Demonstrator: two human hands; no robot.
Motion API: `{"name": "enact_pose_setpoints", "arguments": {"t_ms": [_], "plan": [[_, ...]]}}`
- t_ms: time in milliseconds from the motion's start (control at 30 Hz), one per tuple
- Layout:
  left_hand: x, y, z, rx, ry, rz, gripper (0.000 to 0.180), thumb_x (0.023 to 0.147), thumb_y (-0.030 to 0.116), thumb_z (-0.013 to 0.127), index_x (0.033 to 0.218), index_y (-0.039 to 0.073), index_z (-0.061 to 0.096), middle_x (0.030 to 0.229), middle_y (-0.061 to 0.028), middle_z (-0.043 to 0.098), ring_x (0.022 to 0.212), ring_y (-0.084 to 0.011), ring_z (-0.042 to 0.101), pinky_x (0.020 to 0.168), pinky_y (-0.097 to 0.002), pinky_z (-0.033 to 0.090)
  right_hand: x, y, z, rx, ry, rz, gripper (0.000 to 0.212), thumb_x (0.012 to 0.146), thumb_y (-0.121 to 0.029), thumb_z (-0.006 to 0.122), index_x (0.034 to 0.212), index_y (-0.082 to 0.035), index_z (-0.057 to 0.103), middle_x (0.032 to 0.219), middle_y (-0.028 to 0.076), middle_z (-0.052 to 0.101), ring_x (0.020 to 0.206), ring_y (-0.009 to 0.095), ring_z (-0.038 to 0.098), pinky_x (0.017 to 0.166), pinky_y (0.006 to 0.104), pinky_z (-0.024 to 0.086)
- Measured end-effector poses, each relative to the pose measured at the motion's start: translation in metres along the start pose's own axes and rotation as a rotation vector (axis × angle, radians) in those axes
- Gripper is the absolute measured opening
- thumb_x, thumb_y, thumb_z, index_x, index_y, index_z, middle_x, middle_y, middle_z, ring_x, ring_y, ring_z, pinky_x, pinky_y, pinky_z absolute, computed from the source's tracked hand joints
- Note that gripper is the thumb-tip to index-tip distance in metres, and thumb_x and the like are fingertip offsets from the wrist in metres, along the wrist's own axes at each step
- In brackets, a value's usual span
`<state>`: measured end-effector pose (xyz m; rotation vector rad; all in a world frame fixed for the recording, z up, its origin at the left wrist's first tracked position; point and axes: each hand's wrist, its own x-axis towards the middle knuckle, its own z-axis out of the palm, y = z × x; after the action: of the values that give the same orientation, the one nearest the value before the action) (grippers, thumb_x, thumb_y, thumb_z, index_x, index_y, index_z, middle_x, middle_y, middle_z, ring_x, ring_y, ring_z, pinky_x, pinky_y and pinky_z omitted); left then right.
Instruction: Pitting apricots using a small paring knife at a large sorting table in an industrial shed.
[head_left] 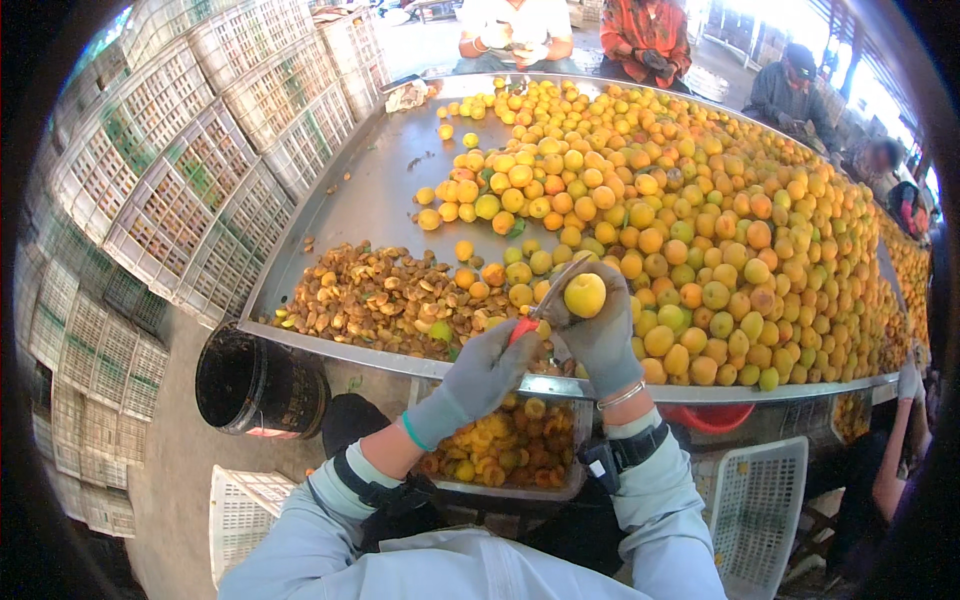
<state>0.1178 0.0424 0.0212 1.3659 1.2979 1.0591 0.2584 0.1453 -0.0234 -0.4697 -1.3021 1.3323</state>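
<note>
Steel table (370, 190) is filling most of the view. Heap of apricots (700, 240) is covering its middle and right; smaller pile of brown apricot stones (380, 295) is lying toward its near left corner. Plastic crate (520, 492) of split apricots (510, 440) is sitting below its near edge. Just above that edge, gloved left hand (480, 370) is gripping a red-handled knife (524, 329), fingers wrapped; gloved right hand (603, 340) is cupping one yellow apricot (585, 295), fingers partly curled. Blade (563, 278) is lying beside the fruit; cannot tell whether it is touching. Cutting cleanly, I judge, is depending on seating the apricot firmly, turning it against the blade, angling the point away from the right hand.
</note>
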Motion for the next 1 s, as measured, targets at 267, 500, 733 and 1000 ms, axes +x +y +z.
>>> {"name": "enact_pose_setpoints", "arguments": {"t_ms": [267, 500, 733, 1000], "plan": [[0.001, 0.0, 0.012, 0.06, 0.044, 0.025, 0.027, 0.095, 0.026, 0.047, 0.098, 0.0, 0.056, 0.069, -0.0023, 0.05, 0.064, -0.0092, 0.043, 0.059, -0.0253, 0.041, 0.006, -0.031, 0.016, 0.299, 0.137, 0.184, 0.055, 0.094, -0.052, 0.033, 0.102, -0.002, 0.053, 0.092, 0.011, 0.06, 0.085, 0.021, 0.062, 0.069, 0.0339, 0.054], [-0.003, 0.007, 0.017, 0.105, 0.114, 0.053, 0.025, 0.094, 0.024, 0.048, 0.097, 0.0, 0.054, 0.068, -0.008, 0.052, 0.065, -0.0133, 0.049, 0.06, -0.0303, 0.043, 0.011, -0.038, 0.023, 0.203, 0.199, 0.235, 0.069, 0.091, -0.063, 0.024, 0.094, -0.002, 0.056, 0.08, 0.011, 0.062, 0.073, 0.017, 0.061, 0.063, 0.0276, 0.05], [-0.004, 0.0, 0.023, 0.288, 0.182, -0.021, 0.024, 0.093, 0.023, 0.049, 0.1, 0.0, 0.051, 0.076, -0.0215, 0.057, 0.069, -0.0371, 0.055, 0.063, -0.0382, 0.044, 0.01, -0.044, 0.023, 0.078, 0.197, 0.222, 0.073, 0.092, -0.062, 0.022, 0.087, 0.0, 0.061, 0.076, 0.012, 0.066, 0.073, 0.02, 0.064, 0.067, 0.0291, 0.052], [0.008, -0.017, 0.011, 0.328, 0.202, 0.225, 0.026, 0.091, 0.025, 0.052, 0.093, -0.001, 0.05, 0.064, -0.0128, 0.055, 0.055, -0.023, 0.054, 0.052, -0.0353, 0.043, 0.011, -0.043, 0.028, 0.011, 0.153, 0.199, 0.072, 0.093, -0.059, 0.02, 0.101, 0.001, 0.059, 0.089, 0.013, 0.066, 0.08, 0.02, 0.063, 0.074, 0.03, 0.052]]}}
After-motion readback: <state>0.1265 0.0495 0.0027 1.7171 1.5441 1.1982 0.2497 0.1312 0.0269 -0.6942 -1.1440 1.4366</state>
